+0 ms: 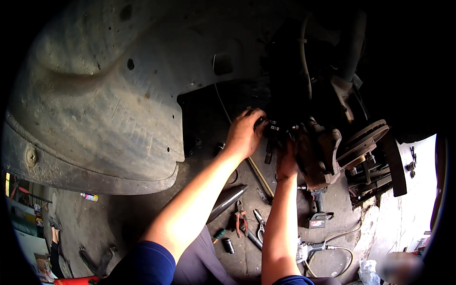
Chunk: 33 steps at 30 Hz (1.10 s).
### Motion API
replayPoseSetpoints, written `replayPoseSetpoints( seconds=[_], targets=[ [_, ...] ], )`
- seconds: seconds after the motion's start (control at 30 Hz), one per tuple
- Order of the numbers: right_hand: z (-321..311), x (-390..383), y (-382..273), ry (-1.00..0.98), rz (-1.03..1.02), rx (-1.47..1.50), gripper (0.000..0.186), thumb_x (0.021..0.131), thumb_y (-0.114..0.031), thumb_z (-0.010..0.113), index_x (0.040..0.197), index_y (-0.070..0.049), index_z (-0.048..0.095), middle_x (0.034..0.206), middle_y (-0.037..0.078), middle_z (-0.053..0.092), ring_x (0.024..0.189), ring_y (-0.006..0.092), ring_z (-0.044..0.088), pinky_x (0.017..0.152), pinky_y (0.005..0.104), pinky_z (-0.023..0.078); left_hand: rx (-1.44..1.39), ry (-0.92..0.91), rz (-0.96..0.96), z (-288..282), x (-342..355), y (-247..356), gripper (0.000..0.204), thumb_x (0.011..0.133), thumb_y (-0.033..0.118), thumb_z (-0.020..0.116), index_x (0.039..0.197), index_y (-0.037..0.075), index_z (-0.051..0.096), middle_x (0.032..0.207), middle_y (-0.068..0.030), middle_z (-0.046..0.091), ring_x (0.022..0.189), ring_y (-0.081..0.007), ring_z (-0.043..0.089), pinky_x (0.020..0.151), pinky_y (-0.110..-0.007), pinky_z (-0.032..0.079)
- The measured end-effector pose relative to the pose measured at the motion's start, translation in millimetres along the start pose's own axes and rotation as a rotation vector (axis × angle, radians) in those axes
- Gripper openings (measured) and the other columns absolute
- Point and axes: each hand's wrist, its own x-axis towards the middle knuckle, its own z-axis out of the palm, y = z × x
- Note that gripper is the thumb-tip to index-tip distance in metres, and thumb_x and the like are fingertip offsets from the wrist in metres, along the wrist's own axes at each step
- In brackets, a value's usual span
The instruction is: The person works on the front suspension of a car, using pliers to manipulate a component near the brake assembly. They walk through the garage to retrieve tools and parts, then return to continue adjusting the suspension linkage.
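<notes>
Both my arms reach up under a vehicle's wheel arch. My left hand [246,133] is closed, its fingers curled round a dark part in deep shadow that I cannot make out. Just right of it, my right hand [286,160] reaches up beside the rusty brake caliper [316,156]; shadow hides its fingers. Small dark metal fittings [274,127] show between the two hands. Right of the caliper stands the brake disc [362,143], seen nearly edge-on. A pale cable or hose [304,57] hangs down above the right hand.
The wheel arch liner [104,114] fills the upper left. On the floor below lie red-handled pliers [239,222], scissor-like cutters [260,223], a socket [229,245], a cordless power tool [319,206] and an air tool [309,249] with a hose. A spray can [89,196] lies farther left.
</notes>
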Motion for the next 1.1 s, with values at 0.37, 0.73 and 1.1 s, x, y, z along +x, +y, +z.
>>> replayPoseSetpoints(
  seconds=[0.37, 0.73, 1.1],
  targets=[
    [13.4, 1.0, -25.9, 0.016, -0.082, -0.358, 0.048, 0.106, -0.018, 0.060, 0.152, -0.009, 0.048, 0.154, 0.007, 0.047, 0.139, 0.0219, 0.046, 0.110, 0.0402, 0.049, 0.073, -0.034, 0.028, -0.1, -4.7, 2.5, 0.030, 0.090, 0.001, 0.069, 0.119, 0.007, 0.064, 0.129, -0.0168, 0.065, 0.118, -0.0386, 0.064, 0.098, -0.043, 0.055],
    [8.4, 9.3, -35.3, -0.030, -0.500, -1.075, 0.040, 0.106, -0.013, 0.059, 0.145, -0.007, 0.056, 0.148, 0.010, 0.054, 0.136, 0.0215, 0.048, 0.115, 0.0359, 0.041, 0.198, -0.082, 0.126, 8.2, -8.2, 27.9, 0.036, 0.085, 0.004, 0.074, 0.119, 0.014, 0.067, 0.129, -0.0165, 0.057, 0.110, -0.0400, 0.064, 0.089, -0.045, 0.057],
    [12.5, 10.7, -42.3, 0.048, -0.652, -1.186, 0.039, 0.099, -0.022, 0.070, 0.134, -0.005, 0.063, 0.134, 0.011, 0.064, 0.126, 0.0243, 0.056, 0.112, 0.0382, 0.041, 0.196, -0.056, 0.116, 20.1, -0.6, 38.1, 0.033, 0.084, 0.005, 0.075, 0.115, 0.011, 0.068, 0.116, -0.0164, 0.056, 0.101, -0.0398, 0.065, 0.082, -0.047, 0.056]
  ],
)
